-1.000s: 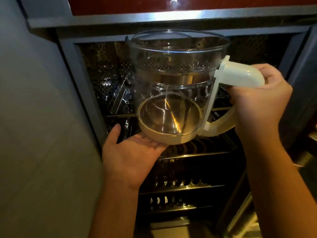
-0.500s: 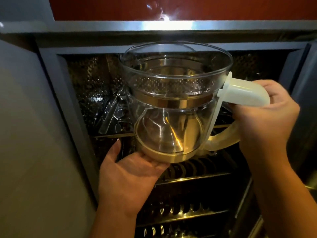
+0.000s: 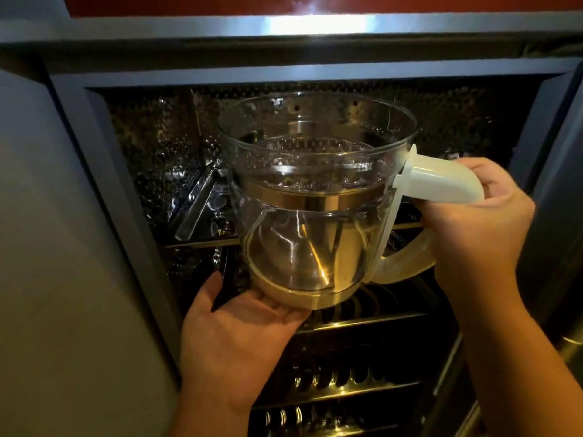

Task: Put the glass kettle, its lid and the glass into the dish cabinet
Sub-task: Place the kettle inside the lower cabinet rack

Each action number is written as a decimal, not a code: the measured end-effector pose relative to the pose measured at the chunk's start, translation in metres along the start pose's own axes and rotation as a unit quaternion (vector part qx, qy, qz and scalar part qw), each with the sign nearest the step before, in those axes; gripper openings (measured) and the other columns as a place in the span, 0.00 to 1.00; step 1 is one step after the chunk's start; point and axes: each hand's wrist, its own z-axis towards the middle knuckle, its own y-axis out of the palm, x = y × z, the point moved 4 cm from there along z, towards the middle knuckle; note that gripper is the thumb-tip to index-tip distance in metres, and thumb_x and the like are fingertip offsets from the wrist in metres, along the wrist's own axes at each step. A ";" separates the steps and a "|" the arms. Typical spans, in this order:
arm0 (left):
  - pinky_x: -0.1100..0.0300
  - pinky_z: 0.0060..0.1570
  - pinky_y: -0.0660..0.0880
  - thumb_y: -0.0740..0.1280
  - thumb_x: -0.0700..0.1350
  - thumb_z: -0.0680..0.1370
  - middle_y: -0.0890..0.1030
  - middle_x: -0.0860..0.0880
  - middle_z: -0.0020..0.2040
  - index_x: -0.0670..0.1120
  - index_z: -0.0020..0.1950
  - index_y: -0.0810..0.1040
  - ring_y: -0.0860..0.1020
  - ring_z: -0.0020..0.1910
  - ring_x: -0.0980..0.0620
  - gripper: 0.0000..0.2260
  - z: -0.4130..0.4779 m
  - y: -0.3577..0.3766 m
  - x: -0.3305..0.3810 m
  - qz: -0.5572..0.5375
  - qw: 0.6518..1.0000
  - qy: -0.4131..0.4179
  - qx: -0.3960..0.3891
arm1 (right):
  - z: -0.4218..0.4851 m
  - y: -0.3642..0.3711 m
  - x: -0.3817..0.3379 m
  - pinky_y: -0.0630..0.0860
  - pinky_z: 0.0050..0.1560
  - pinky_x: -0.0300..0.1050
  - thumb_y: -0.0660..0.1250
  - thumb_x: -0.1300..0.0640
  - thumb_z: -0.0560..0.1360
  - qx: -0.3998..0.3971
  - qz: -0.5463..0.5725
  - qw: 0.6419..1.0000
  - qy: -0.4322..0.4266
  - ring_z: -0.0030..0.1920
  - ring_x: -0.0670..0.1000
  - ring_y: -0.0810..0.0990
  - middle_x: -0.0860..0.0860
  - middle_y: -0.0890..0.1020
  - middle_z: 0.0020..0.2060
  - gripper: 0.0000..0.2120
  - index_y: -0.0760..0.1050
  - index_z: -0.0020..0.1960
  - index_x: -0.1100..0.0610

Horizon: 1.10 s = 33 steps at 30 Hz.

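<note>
Glass kettle [image 3: 315, 190] upright in mid-air, just in front of the open dish cabinet [image 3: 220, 75], level with its upper shelf and apparently resting on no rack. Clear walls, wide round mouth at the top, a brassy metal band [image 3: 315, 201] round the middle, a cream base [image 3: 303, 299] at the bottom. White handle [image 3: 441, 181] off to the right side, curving down and back to the body near the base. Right grip [image 3: 482, 228] clenched round the top of that handle, fingers wrapped underneath and the back of the hand turned to the camera. Left grip [image 3: 246, 335] released and flat, palm up, pressed against the underside of the base, thumb out to the left, fingertips hidden beneath the kettle. Behind the glass, a shiny perforated back wall [image 3: 151, 137] and a dark interior. Below the kettle, wire racks [image 3: 362, 320] with rows of curved metal prongs, one tier under another, catching yellow glints. To the left, a plain grey door [image 3: 63, 247] swung open. Across the top, a grey frame edge with a bright reflection, and a red panel [image 3: 189, 3] above it. Both forearms bare, reaching up from the lower edge of the view.
</note>
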 end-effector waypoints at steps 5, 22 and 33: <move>0.35 0.66 0.55 0.54 0.60 0.75 0.72 0.27 0.60 0.30 0.66 0.65 0.67 0.65 0.30 0.34 0.010 0.008 0.004 0.027 1.000 0.002 -0.012 | 0.016 0.004 0.007 0.72 0.32 0.27 0.71 0.68 0.65 0.011 0.016 0.999 0.032 0.34 0.32 0.75 0.41 0.74 0.35 0.18 0.71 0.37 0.45; 0.33 0.56 0.64 0.50 0.57 0.74 0.68 0.18 0.56 0.19 0.58 0.62 0.67 0.55 0.23 0.37 0.041 0.019 0.034 0.051 0.997 0.038 -0.041 | 0.070 0.038 0.042 0.71 0.34 0.30 0.69 0.68 0.66 0.024 0.011 0.998 0.060 0.42 0.43 0.76 0.42 0.73 0.37 0.18 0.69 0.38 0.46; 0.39 0.53 0.67 0.59 0.52 0.75 0.71 0.22 0.57 0.22 0.59 0.67 0.70 0.60 0.28 0.31 0.068 0.031 0.056 0.116 0.986 0.099 -0.063 | 0.082 0.088 0.061 0.71 0.30 0.27 0.68 0.68 0.69 0.019 0.023 0.997 0.076 0.37 0.40 0.73 0.40 0.71 0.35 0.15 0.69 0.44 0.50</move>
